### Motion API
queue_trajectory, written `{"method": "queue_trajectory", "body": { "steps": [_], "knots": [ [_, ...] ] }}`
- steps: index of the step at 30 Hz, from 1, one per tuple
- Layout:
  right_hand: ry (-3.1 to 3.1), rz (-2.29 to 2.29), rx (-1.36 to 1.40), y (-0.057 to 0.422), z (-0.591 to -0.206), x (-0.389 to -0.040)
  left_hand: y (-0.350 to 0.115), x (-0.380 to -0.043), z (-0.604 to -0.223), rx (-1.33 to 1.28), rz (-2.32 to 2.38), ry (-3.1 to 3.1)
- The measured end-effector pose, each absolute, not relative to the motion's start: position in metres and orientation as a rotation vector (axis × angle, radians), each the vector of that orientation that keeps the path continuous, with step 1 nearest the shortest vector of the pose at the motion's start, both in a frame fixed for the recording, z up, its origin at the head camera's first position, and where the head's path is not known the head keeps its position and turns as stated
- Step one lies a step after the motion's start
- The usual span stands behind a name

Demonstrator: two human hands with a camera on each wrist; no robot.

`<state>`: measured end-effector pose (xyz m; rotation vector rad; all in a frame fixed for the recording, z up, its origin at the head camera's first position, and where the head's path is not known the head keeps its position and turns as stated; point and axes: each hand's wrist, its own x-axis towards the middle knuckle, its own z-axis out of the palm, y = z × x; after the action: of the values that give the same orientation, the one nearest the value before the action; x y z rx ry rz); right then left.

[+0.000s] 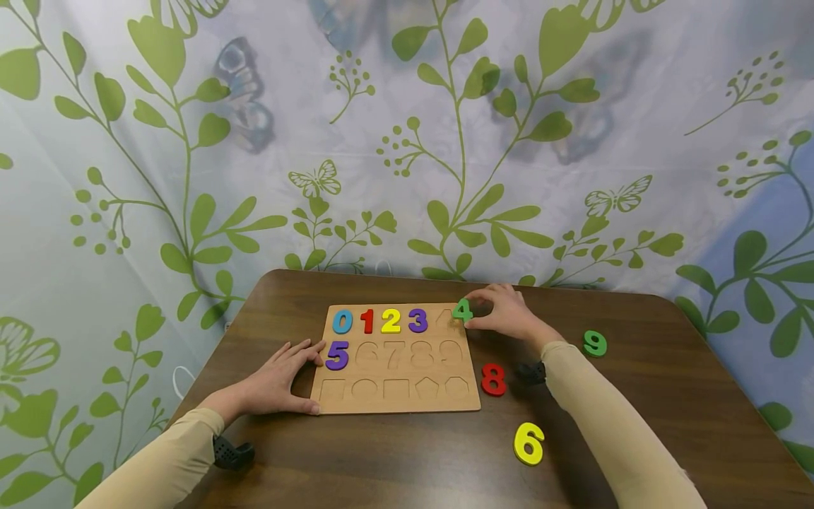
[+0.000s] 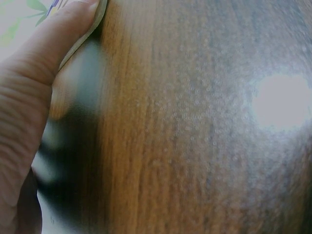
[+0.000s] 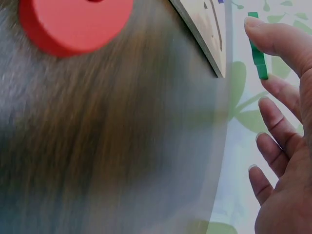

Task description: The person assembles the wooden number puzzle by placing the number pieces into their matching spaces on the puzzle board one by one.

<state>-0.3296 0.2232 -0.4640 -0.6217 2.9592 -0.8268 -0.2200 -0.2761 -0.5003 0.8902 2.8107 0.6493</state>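
The green 4 (image 1: 467,309) is at the board's (image 1: 397,406) far right corner, pinched between the right hand's (image 1: 506,313) thumb and index finger; whether it touches the wood is hard to tell. The left hand (image 1: 273,382) rests at the board's left edge, fingers straight, thumb spread apart. On the board lie 0 (image 1: 336,322), 1 (image 1: 367,323), 2 (image 1: 391,328), 3 (image 1: 420,321) and 5 (image 1: 338,354). Right of it are 8 (image 1: 492,378), just beside, 6 (image 1: 519,443), nearer the person, and 9 (image 1: 602,345), well apart.
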Motion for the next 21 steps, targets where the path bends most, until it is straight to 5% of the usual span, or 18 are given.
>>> {"method": "queue_trajectory", "body": {
  "steps": [21],
  "knots": [
    [2.941, -0.753, -0.634, 0.199, -0.474, -0.339, -0.276, -0.221, -0.501, 0.878, 0.657, 2.803]
  ]
}}
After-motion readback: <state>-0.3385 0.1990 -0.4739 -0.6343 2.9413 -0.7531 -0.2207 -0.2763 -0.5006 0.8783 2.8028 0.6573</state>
